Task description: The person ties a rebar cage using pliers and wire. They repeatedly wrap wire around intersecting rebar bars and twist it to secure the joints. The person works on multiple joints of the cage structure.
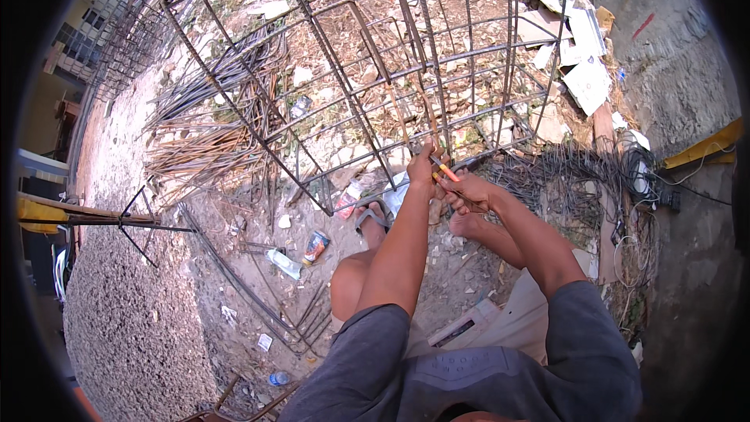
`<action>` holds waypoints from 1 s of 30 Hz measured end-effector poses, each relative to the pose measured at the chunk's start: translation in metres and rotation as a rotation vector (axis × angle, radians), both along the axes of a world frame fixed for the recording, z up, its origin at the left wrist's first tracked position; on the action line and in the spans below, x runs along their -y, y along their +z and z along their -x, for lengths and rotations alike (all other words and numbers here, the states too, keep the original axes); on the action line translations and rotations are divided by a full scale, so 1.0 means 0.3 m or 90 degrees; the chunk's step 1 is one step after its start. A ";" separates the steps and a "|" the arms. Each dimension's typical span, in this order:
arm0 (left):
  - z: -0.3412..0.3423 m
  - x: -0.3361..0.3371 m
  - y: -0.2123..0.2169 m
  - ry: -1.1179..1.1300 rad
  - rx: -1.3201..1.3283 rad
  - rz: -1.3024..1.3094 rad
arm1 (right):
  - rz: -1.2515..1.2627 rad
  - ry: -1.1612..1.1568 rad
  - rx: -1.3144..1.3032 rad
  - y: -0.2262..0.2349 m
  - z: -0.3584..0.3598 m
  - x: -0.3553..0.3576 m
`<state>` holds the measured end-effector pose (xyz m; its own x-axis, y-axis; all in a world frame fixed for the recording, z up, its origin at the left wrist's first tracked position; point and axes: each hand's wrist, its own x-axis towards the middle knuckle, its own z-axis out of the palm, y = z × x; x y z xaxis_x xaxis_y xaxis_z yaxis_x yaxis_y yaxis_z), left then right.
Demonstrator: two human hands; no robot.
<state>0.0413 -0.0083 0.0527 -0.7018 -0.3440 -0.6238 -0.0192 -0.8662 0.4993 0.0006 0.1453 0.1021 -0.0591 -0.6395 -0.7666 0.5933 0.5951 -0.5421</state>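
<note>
A cage of steel reinforcing bars (380,68) stands in front of me, with upright bars crossed by thinner ties. At its lower edge my right hand (470,190) is closed around pliers (448,173) with orange and yellow handles, whose jaws are hidden. Just left of it, my left hand (423,164) has its fingers curled close to the cage's lower bars and the pliers. Whatever it pinches is hidden. My two hands almost touch.
Loose steel rods (207,144) lie in a pile to the left. Tangled wire (539,180) spreads at right beside a board (605,211). Bent bars (246,285), a crumpled packet (316,248) and a plastic bottle (278,379) litter the ground. Broken white panels (587,82) lie at far right.
</note>
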 end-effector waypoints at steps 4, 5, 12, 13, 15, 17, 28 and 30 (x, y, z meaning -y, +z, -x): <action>0.019 -0.027 0.000 0.017 -0.170 -0.112 | 0.139 -0.167 0.260 -0.095 -0.021 -0.041; 0.025 -0.029 -0.014 0.027 -0.131 -0.074 | 0.152 -0.174 0.219 -0.104 -0.030 -0.040; 0.081 -0.091 0.058 0.126 0.070 0.034 | -0.170 0.176 -1.112 0.142 -0.183 -0.035; 0.097 -0.097 0.072 0.124 0.081 0.027 | -0.223 0.162 -1.115 0.101 -0.177 -0.019; 0.110 -0.094 0.080 0.125 0.109 0.017 | -0.320 0.134 -1.113 0.036 -0.165 0.013; 0.118 -0.102 0.075 0.124 0.137 0.046 | -0.295 0.139 -1.046 0.012 -0.132 0.001; -0.019 -0.036 -0.024 -0.009 0.028 0.078 | 0.182 -0.212 0.338 -0.171 -0.135 -0.035; -0.028 -0.030 -0.038 -0.051 0.074 0.133 | 0.153 -0.203 0.271 -0.132 -0.165 -0.036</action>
